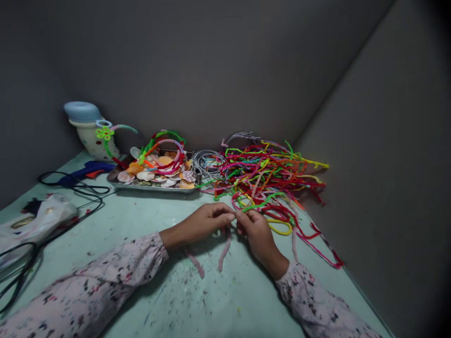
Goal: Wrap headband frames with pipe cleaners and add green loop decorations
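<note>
My left hand (207,220) and my right hand (259,234) meet at the fingertips above the table, both closed in a pinch. From beneath my left fingers a fuzzy pink pipe cleaner (224,251) hangs down in front of me, its upper part hidden. A second pink length (195,264) shows below my left wrist; whether the two are one piece, I cannot tell. A green pipe cleaner (264,204) runs from my right fingertips up and to the right, toward the heap. What lies exactly between the fingertips is too small to make out.
Behind my hands are a tangled heap of colourful pipe cleaners (268,169), a coil of grey wire (206,164) and a metal tray (158,189) of seashells. Leftward are a blue glue gun (82,171), a black cord (100,204), a plastic bag (58,211) and a blue-topped container (88,136).
</note>
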{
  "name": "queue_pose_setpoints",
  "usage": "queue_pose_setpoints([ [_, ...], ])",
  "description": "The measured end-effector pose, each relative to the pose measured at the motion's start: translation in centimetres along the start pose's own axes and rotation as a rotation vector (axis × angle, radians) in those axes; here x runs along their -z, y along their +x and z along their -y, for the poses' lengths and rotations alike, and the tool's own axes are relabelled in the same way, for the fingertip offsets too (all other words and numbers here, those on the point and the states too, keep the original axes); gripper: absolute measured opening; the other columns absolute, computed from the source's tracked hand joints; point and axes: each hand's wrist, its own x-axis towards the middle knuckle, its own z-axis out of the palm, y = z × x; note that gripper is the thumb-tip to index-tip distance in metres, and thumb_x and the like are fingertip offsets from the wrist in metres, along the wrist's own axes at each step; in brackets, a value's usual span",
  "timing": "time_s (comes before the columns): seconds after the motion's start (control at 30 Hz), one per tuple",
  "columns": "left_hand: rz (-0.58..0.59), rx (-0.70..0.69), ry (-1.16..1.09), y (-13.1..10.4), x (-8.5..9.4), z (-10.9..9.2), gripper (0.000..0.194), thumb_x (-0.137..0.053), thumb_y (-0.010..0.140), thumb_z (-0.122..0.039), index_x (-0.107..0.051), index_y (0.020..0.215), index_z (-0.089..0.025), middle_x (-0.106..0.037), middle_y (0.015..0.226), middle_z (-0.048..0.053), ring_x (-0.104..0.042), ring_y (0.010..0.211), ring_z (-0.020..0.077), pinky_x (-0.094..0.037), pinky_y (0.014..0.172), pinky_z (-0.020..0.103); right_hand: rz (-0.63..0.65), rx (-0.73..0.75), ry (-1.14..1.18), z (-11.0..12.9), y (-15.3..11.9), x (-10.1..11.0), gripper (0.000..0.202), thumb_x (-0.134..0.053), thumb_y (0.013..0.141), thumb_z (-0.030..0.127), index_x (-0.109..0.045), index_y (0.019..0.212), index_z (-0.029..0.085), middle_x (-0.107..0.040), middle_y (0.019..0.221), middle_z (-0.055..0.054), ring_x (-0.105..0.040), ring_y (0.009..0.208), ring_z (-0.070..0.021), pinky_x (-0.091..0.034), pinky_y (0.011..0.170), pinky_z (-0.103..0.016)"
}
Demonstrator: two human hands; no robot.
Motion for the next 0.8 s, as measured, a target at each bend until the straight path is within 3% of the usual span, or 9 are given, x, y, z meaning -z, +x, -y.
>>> queue_pose_setpoints([
  [0.13, -0.004, 0.086, -0.135, 0.2, -0.2, 1.0, 0.025, -0.059, 0.083, -0.034, -0.061, 0.094, -0.012, -0.061, 0.074, 0.002, -0.051, 0.059, 0.0093, -0.04, 0.057, 0.022, 0.065, 0.013, 0.013, 0.5, -0.2, -0.1, 0.035, -0.065, 0.078, 0.048, -0.059, 0.064, 0.017, -0.051, 0.05, 0.003, -0.044, 0.046, -0.0097, -0.034, 0.046, -0.022],
  [0.3, 0.041, 0.153, -0.252, 0.3, 0.2, 1.4, 0.028, -0.064, 0.08, -0.037, -0.06, 0.091, -0.012, -0.056, 0.067, -0.001, -0.049, 0.056, 0.0081, -0.041, 0.055, 0.022, 0.049, 0.009, 0.263, -0.2, 0.3, 0.3, 0.027, -0.063, 0.082, 0.043, -0.065, 0.095, 0.019, -0.053, 0.054, 0.005, -0.045, 0.048, -0.0094, -0.034, 0.046, -0.02],
  [0.5, 0.115, 0.208, -0.29, 0.0, 0.0, 0.6, 0.031, -0.062, 0.082, -0.042, -0.063, 0.091, -0.012, -0.054, 0.064, -0.002, -0.046, 0.053, 0.0069, -0.039, 0.052, 0.02, -0.009, -0.005, 0.259, -0.8, 0.7, 0.4, 0.028, -0.065, 0.079, 0.046, -0.063, 0.078, 0.018, -0.054, 0.052, 0.004, -0.044, 0.045, -0.0081, -0.033, 0.044, -0.019],
  [0.8, 0.011, 0.125, -0.015, 0.0, -0.1, 0.7, 0.027, -0.057, 0.084, -0.039, -0.063, 0.087, -0.013, -0.051, 0.063, -0.004, -0.04, 0.053, 0.0074, -0.031, 0.052, 0.02, -0.063, -0.035, 0.249, -0.6, 0.7, 0.4, 0.033, -0.068, 0.076, 0.047, -0.055, 0.066, 0.018, -0.057, 0.057, 0.002, -0.044, 0.045, -0.0074, -0.031, 0.042, -0.02],
])
